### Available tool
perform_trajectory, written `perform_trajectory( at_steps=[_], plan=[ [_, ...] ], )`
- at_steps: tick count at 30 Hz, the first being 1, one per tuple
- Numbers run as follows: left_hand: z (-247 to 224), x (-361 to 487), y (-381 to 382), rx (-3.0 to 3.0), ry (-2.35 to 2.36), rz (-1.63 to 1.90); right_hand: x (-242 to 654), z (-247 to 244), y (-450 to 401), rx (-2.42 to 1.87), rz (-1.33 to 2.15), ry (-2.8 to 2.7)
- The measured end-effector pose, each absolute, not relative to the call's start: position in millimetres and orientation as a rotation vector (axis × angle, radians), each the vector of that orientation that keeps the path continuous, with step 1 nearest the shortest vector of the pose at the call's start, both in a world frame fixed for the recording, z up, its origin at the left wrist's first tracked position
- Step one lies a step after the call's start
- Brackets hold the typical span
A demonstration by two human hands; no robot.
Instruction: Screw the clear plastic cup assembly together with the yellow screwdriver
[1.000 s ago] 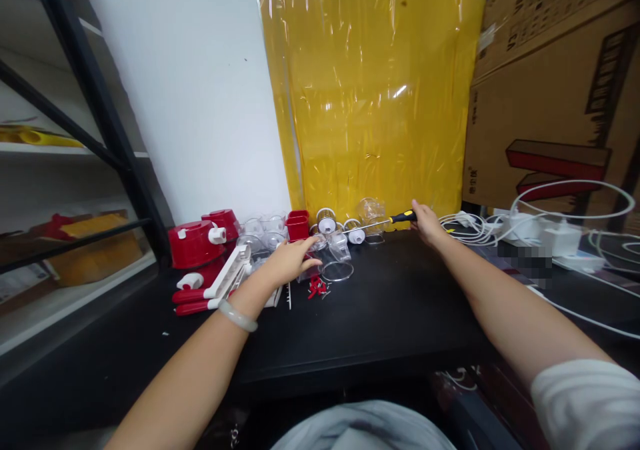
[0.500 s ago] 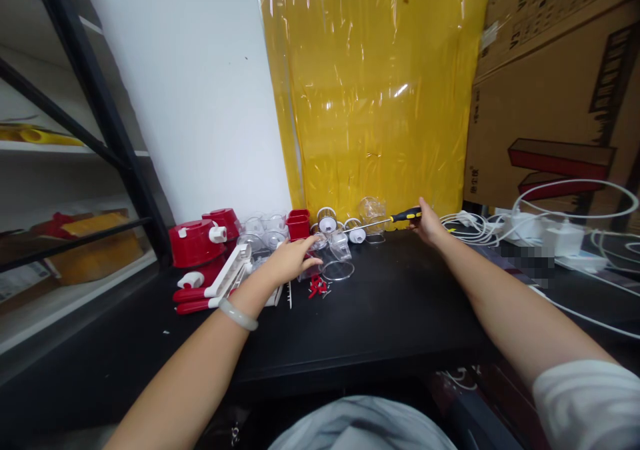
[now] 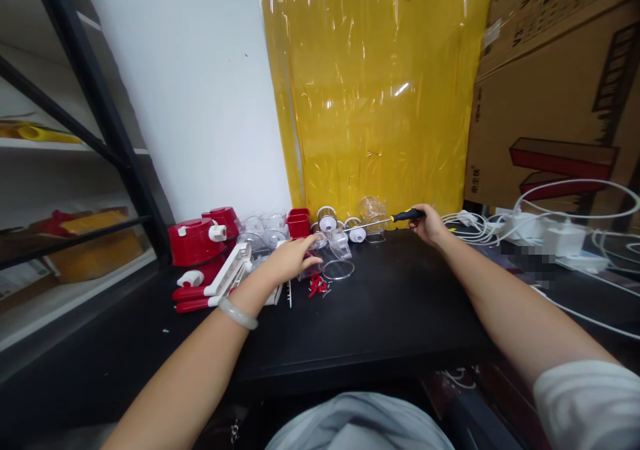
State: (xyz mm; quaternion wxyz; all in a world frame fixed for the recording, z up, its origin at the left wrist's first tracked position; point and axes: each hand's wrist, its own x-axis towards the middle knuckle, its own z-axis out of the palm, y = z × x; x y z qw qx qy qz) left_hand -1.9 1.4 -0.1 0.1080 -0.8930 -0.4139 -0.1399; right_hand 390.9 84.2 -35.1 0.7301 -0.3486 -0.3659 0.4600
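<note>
My right hand [image 3: 429, 225] is closed around the black-and-yellow handle of a screwdriver [image 3: 404, 215], its thin metal shaft pointing left. The shaft's tip end is among clear plastic parts [image 3: 341, 245], and exactly what it touches is unclear. My left hand [image 3: 289, 259], a pale bangle on its wrist, grips the left side of a clear plastic container [image 3: 336, 270] with thumb and fingers apart around it. Several small red pieces and screws [image 3: 318, 286] lie just below that hand. White-capped clear cylinders [image 3: 327, 221] stand behind the container.
Red housings [image 3: 191, 242], red-and-white handles [image 3: 220, 283] and a red square cup [image 3: 299, 223] sit at left on the black table [image 3: 380, 323]. White cables and adapters [image 3: 563, 240] lie at right before a large cardboard box [image 3: 555, 103]. Yellow film [image 3: 375, 90] hangs behind.
My right hand has shifted its hold on the screwdriver handle, with the fingers now curled lower around its end. The left hand and the plastic parts stay in place.
</note>
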Motion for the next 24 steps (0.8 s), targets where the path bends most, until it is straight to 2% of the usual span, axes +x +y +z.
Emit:
perform_trajectory(
  at_steps=[9, 18, 24],
  plan=[
    [0.0, -1.5, 0.0, -2.626, -1.202, -0.397, 392.0, -42.9, 90.8, -0.914, 0.813, -0.929],
    [-2.4, -2.6, 3.6, -2.634, -1.192, -0.410, 389.9, -35.4, 81.5, -0.823, 1.048, -0.793],
    [-2.4, -2.2, 2.8, -2.633, -1.209, -0.402, 393.2, -42.0, 87.0, -0.914, 0.855, -0.925]
  ],
)
